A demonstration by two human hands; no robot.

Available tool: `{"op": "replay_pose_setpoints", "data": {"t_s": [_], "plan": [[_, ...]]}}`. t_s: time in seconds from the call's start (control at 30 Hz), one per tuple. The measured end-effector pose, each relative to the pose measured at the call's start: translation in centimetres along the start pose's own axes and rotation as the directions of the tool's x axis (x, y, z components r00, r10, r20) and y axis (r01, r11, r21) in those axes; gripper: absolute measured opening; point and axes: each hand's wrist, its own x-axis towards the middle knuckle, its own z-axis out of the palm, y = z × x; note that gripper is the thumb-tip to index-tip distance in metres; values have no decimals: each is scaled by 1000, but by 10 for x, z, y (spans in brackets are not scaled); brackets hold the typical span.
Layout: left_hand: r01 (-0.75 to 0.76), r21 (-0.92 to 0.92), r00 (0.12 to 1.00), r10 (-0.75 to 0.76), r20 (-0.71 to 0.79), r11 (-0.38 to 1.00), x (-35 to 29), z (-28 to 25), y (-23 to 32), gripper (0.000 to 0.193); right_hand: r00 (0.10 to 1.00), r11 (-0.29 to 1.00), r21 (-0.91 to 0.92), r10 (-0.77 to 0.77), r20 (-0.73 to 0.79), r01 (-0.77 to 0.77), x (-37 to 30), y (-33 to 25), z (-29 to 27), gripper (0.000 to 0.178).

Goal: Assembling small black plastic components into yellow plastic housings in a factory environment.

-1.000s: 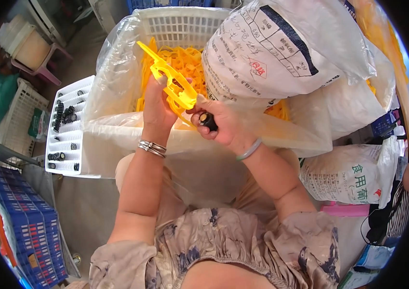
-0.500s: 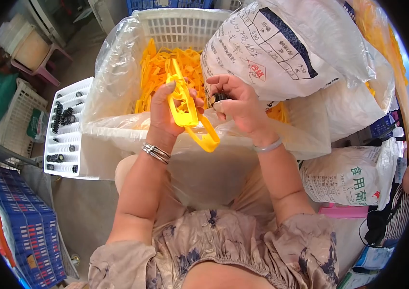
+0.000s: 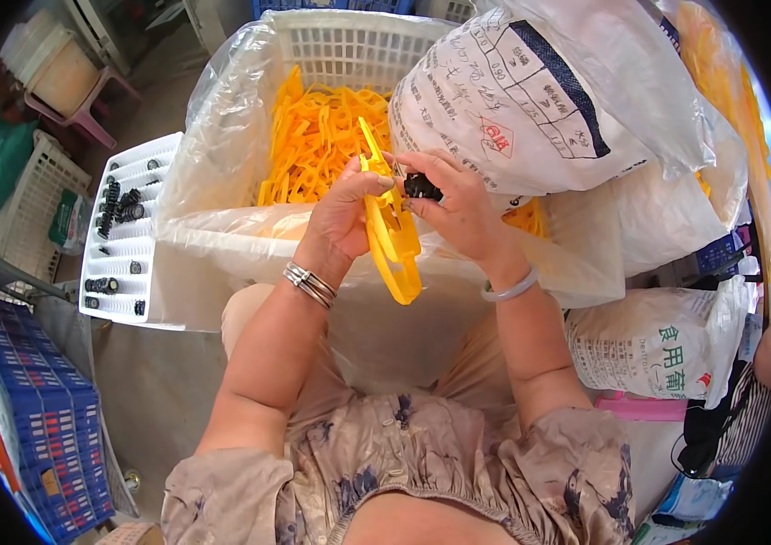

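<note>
My left hand point(image 3: 345, 211) is closed on a long yellow plastic part point(image 3: 391, 238) with a hollow frame, tilted with its lower end toward me. Between the fingers of my right hand point(image 3: 454, 202) is a small black round part point(image 3: 422, 187), like a short stack of ribbed discs. It is right beside the yellow part; whether they touch I cannot make out. Behind my hands, many similar yellow plastic parts point(image 3: 323, 136) fill a plastic-lined white basket point(image 3: 349, 47). A white ribbed tray point(image 3: 142, 238) left of the basket holds several black round parts point(image 3: 113, 211).
A full white sack point(image 3: 476, 109) leans over the basket's right side. Another white sack point(image 3: 640, 341) stands on the floor at right. Stacked blue crates point(image 3: 40, 409) are at lower left, a pink stool point(image 3: 85, 113) at far left. A person's striped clothing shows at the right edge.
My left hand has moved slightly right and turned the yellow part more edge-on. The black part in my right hand is now closer to it. The view has shifted slightly.
</note>
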Motion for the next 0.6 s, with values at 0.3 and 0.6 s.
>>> {"op": "replay_pose_setpoints", "data": {"t_s": [0.3,0.6], "plan": [[-37,92,998,32,57,995,4,-3,-4,33,989,983,-106,-146,21,148,-1,-1,7,44],[-93,-52,996,93,-5,994,-1,-2,4,31,986,985,-121,-137,-95,125,-2,2,4,38]]}}
